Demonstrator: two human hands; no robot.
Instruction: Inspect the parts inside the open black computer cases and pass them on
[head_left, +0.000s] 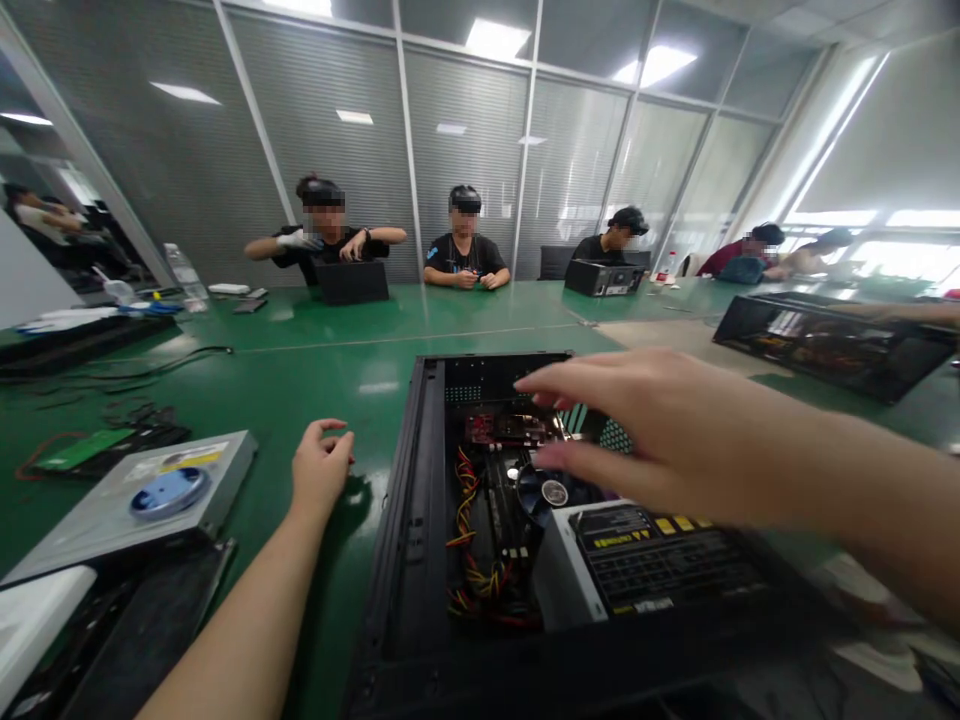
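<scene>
A black computer case (409, 520) lies on its side in front of me, its inside showing. My right hand (637, 430) hovers over the case, thumb and fingers apart, with nothing seen between them; it is a little smeared by motion. Beneath it are a round cooling fan (553, 492) and a red circuit board (480, 430). A silver power supply (574, 570) with a black label sits at the near right of the case, beside twisted red and yellow cables (466, 500). My left hand (322, 465) is at the green table left of the case, fingers loosely bent and holding nothing.
On the left lie a silver optical drive (214, 480) with a blue tape roll (171, 493) on it, and a green circuit board (86, 450). Another open case (832, 345) stands at the right. Several people work across the green table (322, 375).
</scene>
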